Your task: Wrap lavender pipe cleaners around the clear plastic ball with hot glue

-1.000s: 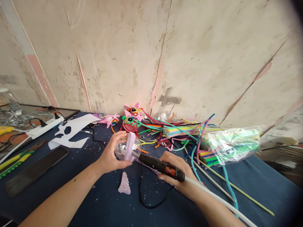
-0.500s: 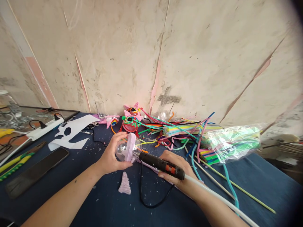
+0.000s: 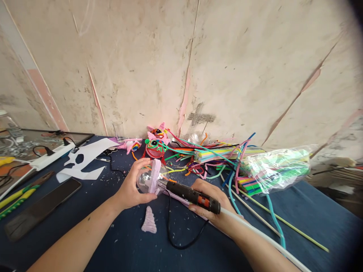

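Observation:
My left hand (image 3: 131, 187) is curled around a clear plastic ball (image 3: 146, 180) that has a pink fuzzy strip (image 3: 154, 175) wrapped over it. My right hand (image 3: 211, 206) grips a black hot glue gun (image 3: 193, 195) with an orange trigger, and its nozzle touches the ball beside the pink strip. A white glue stick (image 3: 255, 232) juts out of the gun's rear toward me. A pink fuzzy cone (image 3: 149, 220) stands on the dark blue table (image 3: 312, 223) just below the ball. The gun's black cord (image 3: 181, 241) loops on the cloth.
Finished red and pink pipe-cleaner figures (image 3: 155, 143) sit by the wall, beside a heap of coloured pipe cleaners (image 3: 215, 158) and a plastic bag of them (image 3: 276, 170). At left lie a black phone (image 3: 42, 207), white paper cutout (image 3: 85, 160), yellow-green pliers (image 3: 17, 196), power strip (image 3: 52, 155), and a glass (image 3: 119, 130).
Both hands, with the ball and the glue gun, keep almost the same pose; the view has shifted slightly, so the things sit a little higher and further left.

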{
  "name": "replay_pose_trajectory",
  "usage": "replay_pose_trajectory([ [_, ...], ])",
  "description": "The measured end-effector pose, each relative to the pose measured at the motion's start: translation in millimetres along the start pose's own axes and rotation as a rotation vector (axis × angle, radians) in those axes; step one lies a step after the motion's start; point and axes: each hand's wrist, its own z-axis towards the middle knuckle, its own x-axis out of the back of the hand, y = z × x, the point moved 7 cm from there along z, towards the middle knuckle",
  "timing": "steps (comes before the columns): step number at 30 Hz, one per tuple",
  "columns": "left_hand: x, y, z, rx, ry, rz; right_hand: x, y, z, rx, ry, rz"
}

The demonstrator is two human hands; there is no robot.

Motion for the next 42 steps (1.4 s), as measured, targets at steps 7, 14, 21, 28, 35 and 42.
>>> replay_pose_trajectory([
  [7,-2.0,1.4,-1.0,-0.004,-0.03,0.02,0.1,0.6,-0.6,-0.012,0.005,0.011],
  [14,-2.6,0.3,-0.9,0.006,-0.033,0.011,0.9,1.1,-0.9,-0.028,-0.002,0.01],
  [21,-2.0,0.9,-0.5,0.004,-0.032,0.014,-0.2,1.3,-0.7,-0.028,-0.032,0.028],
  [28,-1.7,1.4,0.7,0.016,-0.022,-0.008,0.2,3.5,-2.0,-0.039,-0.024,0.076],
  [35,-3.0,0.3,0.6,0.029,-0.036,-0.006,-5.5,4.2,-0.9,-0.06,-0.095,0.115],
  [42,-1.9,-0.5,1.1,0.06,-0.015,-0.052,-4.0,5.3,-0.3,-0.092,-0.113,0.132],
])
